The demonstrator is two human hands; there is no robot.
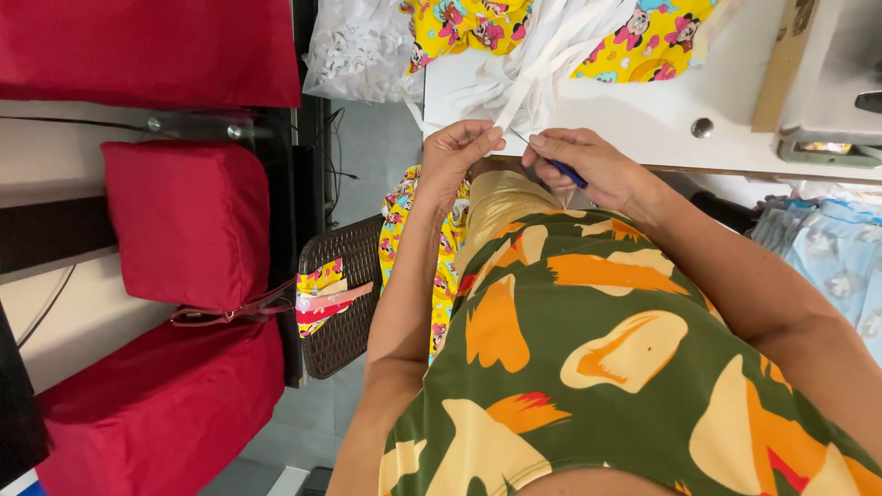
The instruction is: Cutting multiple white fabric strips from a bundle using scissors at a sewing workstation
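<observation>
My left hand (459,152) pinches the end of a white elastic strip (542,69) that runs up to a bundle of white strips on the white table (643,119). My right hand (588,165) sits just to its right, fingers closed on a small blue-handled tool (568,173) whose thin metal tip points at the strip end. Both hands hover at the table's front edge, above my lap. Yellow cartoon-print fabric pieces (469,23) lie on the table behind the strips.
A brown woven basket (344,285) with yellow print fabric stands at my left. Red cushions (188,220) fill the left side. A sewing machine base (827,83) sits at the table's right. Pale blue fabric (831,266) is piled at far right. White lace (358,50) lies at the top.
</observation>
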